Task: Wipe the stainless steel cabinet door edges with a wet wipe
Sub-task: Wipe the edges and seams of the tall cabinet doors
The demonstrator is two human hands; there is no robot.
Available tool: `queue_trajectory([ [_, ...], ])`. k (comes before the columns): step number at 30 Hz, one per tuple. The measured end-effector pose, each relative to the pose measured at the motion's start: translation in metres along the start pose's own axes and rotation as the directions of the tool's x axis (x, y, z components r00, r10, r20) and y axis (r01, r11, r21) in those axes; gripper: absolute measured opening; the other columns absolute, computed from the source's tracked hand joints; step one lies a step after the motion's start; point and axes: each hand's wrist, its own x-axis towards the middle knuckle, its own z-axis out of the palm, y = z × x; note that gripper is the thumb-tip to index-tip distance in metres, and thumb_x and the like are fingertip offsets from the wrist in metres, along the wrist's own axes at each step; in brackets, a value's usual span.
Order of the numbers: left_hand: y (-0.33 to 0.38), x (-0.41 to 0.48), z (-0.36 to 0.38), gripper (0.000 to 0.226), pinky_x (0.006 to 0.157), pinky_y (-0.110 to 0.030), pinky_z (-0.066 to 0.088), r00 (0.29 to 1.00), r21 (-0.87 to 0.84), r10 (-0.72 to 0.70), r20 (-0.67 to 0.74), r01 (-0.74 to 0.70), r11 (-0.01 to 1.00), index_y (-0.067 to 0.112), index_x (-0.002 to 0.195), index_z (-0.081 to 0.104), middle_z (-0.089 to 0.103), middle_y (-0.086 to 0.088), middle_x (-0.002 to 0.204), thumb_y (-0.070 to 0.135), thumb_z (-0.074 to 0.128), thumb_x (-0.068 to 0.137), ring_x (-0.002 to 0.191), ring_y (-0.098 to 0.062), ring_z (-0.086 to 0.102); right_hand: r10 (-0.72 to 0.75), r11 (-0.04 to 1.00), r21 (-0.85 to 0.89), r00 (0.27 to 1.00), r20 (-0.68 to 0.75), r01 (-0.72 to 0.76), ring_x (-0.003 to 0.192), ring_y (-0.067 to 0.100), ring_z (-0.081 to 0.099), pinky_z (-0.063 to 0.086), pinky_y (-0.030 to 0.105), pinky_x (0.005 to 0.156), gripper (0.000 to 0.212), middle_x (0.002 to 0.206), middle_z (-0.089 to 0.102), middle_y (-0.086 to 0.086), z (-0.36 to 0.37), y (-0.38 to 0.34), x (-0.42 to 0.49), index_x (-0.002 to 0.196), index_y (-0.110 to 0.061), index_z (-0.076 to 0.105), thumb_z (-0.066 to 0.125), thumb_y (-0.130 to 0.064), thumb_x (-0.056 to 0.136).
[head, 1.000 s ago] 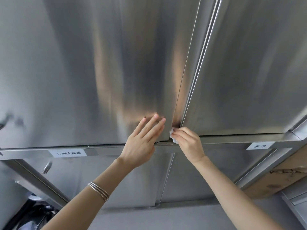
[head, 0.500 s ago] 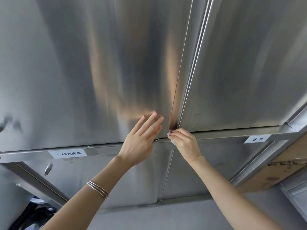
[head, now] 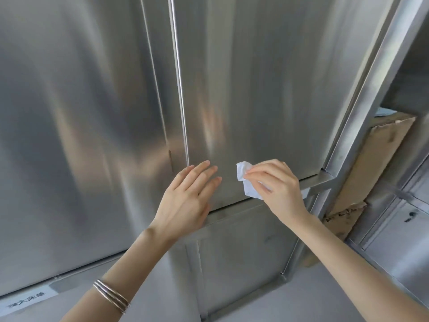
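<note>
Right hand (head: pixel 276 187) pinches the wet wipe (head: pixel 243 174); the door's bottom edge (head: pixel 232 206) runs crosswise just below it. Left hand (head: pixel 185 198) rests flat alongside, fingers straight.

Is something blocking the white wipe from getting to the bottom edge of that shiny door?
Nothing visible does. The right hand pinches the wipe in front of the door, just above its bottom edge. The left hand lies flat farther left, covering only that edge's left end.
</note>
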Motion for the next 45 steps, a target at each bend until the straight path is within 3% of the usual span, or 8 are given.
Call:
queue_trajectory([
  [6,0.035,0.082,0.013,0.051,0.107,-0.043,0.038,0.995,0.017,0.047,-0.089,-0.046,0.999,0.006,0.115,0.068,0.061,-0.012,0.128,0.005,0.04,0.073,0.127,-0.032,0.053,-0.061,0.985,-0.164,0.997,-0.056,0.051,0.071,0.024,0.064,0.044,0.037,0.057,0.023,0.082,0.07,0.003,-0.066,0.061,0.006,0.08,-0.007,0.075,0.064,0.012,0.074],
  [11,0.07,0.153,0.028,0.048,0.11,-0.041,0.029,0.984,0.089,0.04,-0.171,-0.025,0.996,0.006,0.117,0.067,0.06,-0.012,0.13,0.003,0.051,0.071,0.128,-0.032,0.051,-0.079,0.984,-0.165,0.994,-0.081,0.065,0.071,0.025,0.062,0.048,0.038,0.06,0.022,0.084,0.069,0.006,-0.114,0.123,0.016,0.08,-0.003,0.074,0.066,0.016,0.073],
  [15,0.1,0.211,0.035,0.052,0.111,-0.045,0.035,0.972,0.15,-0.006,-0.236,0.043,0.988,0.007,0.115,0.069,0.062,-0.011,0.128,0.0,0.068,0.064,0.127,-0.031,0.053,-0.125,0.982,-0.157,0.986,-0.106,0.107,0.074,0.022,0.061,0.048,0.033,0.066,0.02,0.085,0.069,0.005,-0.143,0.177,0.032,0.079,-0.004,0.073,0.068,0.015,0.073],
  [24,0.136,0.313,0.025,0.061,0.11,-0.054,0.035,0.966,0.287,-0.13,-0.225,0.193,0.938,0.006,0.129,0.061,0.05,-0.01,0.143,0.02,0.078,0.073,0.137,-0.031,0.042,-0.166,0.981,-0.137,0.966,-0.199,0.14,0.072,0.021,0.058,0.047,0.027,0.069,0.013,0.083,0.067,0.003,-0.174,0.263,0.093,0.082,-0.004,0.072,0.068,0.008,0.079],
  [30,0.138,0.372,0.031,0.079,0.109,-0.055,0.035,0.959,0.406,-0.139,-0.246,0.232,0.884,0.01,0.135,0.056,0.042,-0.006,0.15,0.041,0.084,0.068,0.14,-0.03,0.036,-0.143,0.985,-0.139,0.935,-0.324,0.102,0.071,0.02,0.058,0.046,0.025,0.067,0.012,0.082,0.066,0.002,-0.175,0.297,0.136,0.081,-0.007,0.072,0.064,0.002,0.082],
  [35,0.128,0.415,0.039,0.111,0.116,-0.058,0.018,0.952,0.482,-0.221,-0.213,0.299,0.824,0.016,0.15,0.032,0.021,0.0,0.16,0.063,0.078,0.061,0.148,-0.028,0.016,-0.116,0.983,-0.174,0.913,-0.392,0.051,0.072,0.019,0.057,0.045,0.023,0.066,0.013,0.082,0.065,0.0,-0.171,0.315,0.159,0.082,-0.01,0.072,0.065,0.001,0.082],
  [40,0.101,0.411,0.049,0.117,0.116,-0.052,0.021,0.939,0.444,-0.085,-0.333,0.236,0.864,0.021,0.145,0.043,0.035,0.002,0.155,0.066,0.084,0.045,0.143,-0.024,0.031,-0.165,0.968,-0.24,0.897,-0.409,0.069,0.068,0.022,0.057,0.044,0.024,0.064,0.014,0.081,0.065,0.0,-0.159,0.329,0.175,0.08,-0.009,0.071,0.066,0.003,0.081],
  [45,0.088,0.409,0.052,0.116,0.12,-0.047,0.009,0.935,0.411,-0.041,-0.353,0.194,0.891,0.024,0.148,0.038,0.03,0.004,0.157,0.067,0.081,0.049,0.146,-0.019,0.024,-0.166,0.969,-0.234,0.899,-0.406,0.073,0.072,0.02,0.057,0.044,0.023,0.067,0.013,0.082,0.065,0.0,-0.146,0.336,0.185,0.083,-0.01,0.071,0.063,0.0,0.084],
])
